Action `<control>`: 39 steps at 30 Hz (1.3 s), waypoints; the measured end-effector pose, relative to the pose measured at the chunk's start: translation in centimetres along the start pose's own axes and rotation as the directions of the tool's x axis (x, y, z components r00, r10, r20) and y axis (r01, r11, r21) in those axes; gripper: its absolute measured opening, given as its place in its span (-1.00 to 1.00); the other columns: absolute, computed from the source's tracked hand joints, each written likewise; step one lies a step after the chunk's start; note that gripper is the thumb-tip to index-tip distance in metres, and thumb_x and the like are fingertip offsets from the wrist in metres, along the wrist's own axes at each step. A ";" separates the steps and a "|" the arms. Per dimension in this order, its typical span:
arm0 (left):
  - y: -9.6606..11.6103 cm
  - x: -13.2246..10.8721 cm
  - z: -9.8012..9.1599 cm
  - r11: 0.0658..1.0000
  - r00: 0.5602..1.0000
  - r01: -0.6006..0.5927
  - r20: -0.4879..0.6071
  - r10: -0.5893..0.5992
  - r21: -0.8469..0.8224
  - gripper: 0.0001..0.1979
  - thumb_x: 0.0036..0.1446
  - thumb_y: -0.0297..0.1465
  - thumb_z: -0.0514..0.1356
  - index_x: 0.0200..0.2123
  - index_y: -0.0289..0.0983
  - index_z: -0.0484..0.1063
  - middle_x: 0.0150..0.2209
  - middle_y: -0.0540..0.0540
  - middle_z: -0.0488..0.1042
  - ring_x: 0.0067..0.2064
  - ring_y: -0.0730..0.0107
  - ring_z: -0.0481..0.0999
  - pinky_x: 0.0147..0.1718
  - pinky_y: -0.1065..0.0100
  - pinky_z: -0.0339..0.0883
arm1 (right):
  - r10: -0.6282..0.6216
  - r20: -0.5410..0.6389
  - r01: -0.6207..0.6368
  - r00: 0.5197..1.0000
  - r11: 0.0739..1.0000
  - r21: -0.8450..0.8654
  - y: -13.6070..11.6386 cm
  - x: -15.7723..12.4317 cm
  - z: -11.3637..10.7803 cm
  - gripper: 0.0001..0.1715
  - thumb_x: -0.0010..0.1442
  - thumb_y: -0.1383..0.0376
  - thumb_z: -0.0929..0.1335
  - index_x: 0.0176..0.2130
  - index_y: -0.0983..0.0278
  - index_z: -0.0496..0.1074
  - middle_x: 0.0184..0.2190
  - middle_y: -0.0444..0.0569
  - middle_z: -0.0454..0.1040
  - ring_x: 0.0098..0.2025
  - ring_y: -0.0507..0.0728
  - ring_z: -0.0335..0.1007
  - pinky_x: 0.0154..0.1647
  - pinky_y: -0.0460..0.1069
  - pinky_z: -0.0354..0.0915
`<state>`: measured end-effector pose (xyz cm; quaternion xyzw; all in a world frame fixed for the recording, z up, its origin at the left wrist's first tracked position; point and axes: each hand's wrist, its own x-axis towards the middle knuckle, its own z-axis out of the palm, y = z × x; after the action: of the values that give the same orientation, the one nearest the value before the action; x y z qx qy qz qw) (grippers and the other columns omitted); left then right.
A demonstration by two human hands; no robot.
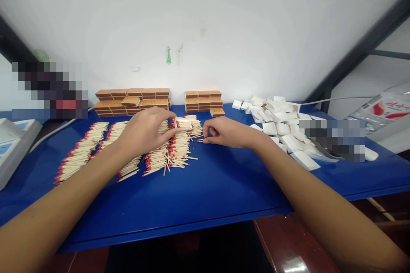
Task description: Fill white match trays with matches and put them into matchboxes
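Between the thumb and fingers of my left hand (145, 130) is a small white matchbox tray (183, 124), tilted toward me above the matches. Some matchsticks seem to lie inside it. My right hand (226, 132) is closed just to the right of the tray, pinching a match (200, 140) whose red head points left. Below and left of the hands, red-tipped matches (179, 145) lie in several long rows, with a few crossed loosely at the near end. My left hand and forearm hide part of the rows.
Stacked orange-brown matchboxes (133, 101) line the wall, with a second stack (203, 101) right of them. White trays (283, 123) are heaped on the right of the blue table (205, 204). A plastic bag (381, 111) sits far right, and a white device (19, 140) stands far left beside a cable.
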<state>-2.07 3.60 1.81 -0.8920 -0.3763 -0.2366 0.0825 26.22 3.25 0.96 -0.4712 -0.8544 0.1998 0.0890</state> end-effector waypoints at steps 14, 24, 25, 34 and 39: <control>0.0 -0.2 0.6 0.999 0.999 -0.039 0.000 0.039 0.010 -0.55 0.33 -0.03 0.20 0.00 -0.29 0.55 -0.07 -0.22 0.64 -0.03 0.05 0.61 -0.05 0.14 0.41 | -0.077 -0.093 0.085 0.993 0.993 0.080 -0.7 -0.1 -0.2 -0.86 0.34 0.25 0.40 -0.26 0.26 0.51 -0.45 -0.11 0.45 -0.42 0.04 0.26 -0.37 -0.02 0.10; 1.0 -0.3 0.9 0.995 0.998 -0.052 -0.027 0.050 -0.087 -0.54 0.31 -0.02 0.24 -0.02 -0.29 0.57 -0.10 -0.18 0.64 -0.04 0.09 0.62 -0.05 0.17 0.41 | -0.181 -0.406 0.237 0.896 0.967 0.090 -2.1 0.5 1.3 -0.85 0.34 0.26 0.40 -0.29 0.25 0.48 -0.44 -0.14 0.36 -0.39 0.04 0.22 -0.33 -0.02 0.12; 1.1 -0.3 0.9 0.994 0.998 -0.050 -0.027 0.048 -0.097 -0.54 0.31 -0.01 0.24 -0.02 -0.29 0.57 -0.11 -0.17 0.65 -0.05 0.10 0.62 -0.06 0.18 0.41 | -0.185 -0.405 0.237 0.895 0.968 0.080 -2.2 0.6 1.4 -0.87 0.34 0.28 0.40 -0.29 0.25 0.48 -0.43 -0.14 0.36 -0.38 0.04 0.23 -0.32 -0.02 0.12; 0.8 -0.1 0.6 0.996 0.999 -0.026 -0.026 0.024 -0.083 -0.57 0.30 -0.02 0.25 -0.03 -0.25 0.57 -0.09 -0.15 0.66 -0.05 0.11 0.63 -0.07 0.18 0.40 | -0.130 -0.420 0.182 0.898 0.980 0.085 -1.8 0.5 0.9 -0.88 0.36 0.27 0.36 -0.23 0.26 0.48 -0.47 -0.14 0.35 -0.39 0.06 0.21 -0.32 -0.01 0.07; -0.1 -0.1 0.5 1.000 1.000 -0.005 -0.027 0.004 -0.020 -0.56 0.31 -0.04 0.25 -0.01 -0.28 0.57 -0.06 -0.20 0.65 -0.04 0.04 0.62 -0.07 0.12 0.41 | -0.106 -0.297 0.093 0.949 0.994 -0.057 -0.9 0.8 0.9 -0.93 0.28 0.35 0.40 -0.29 0.28 0.50 -0.41 -0.08 0.41 -0.36 0.06 0.24 -0.32 -0.01 0.05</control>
<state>-2.00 3.73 1.38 -0.8904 -0.3707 -0.2521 0.0791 24.87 3.25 0.52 -0.4541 -0.8578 0.1033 0.2174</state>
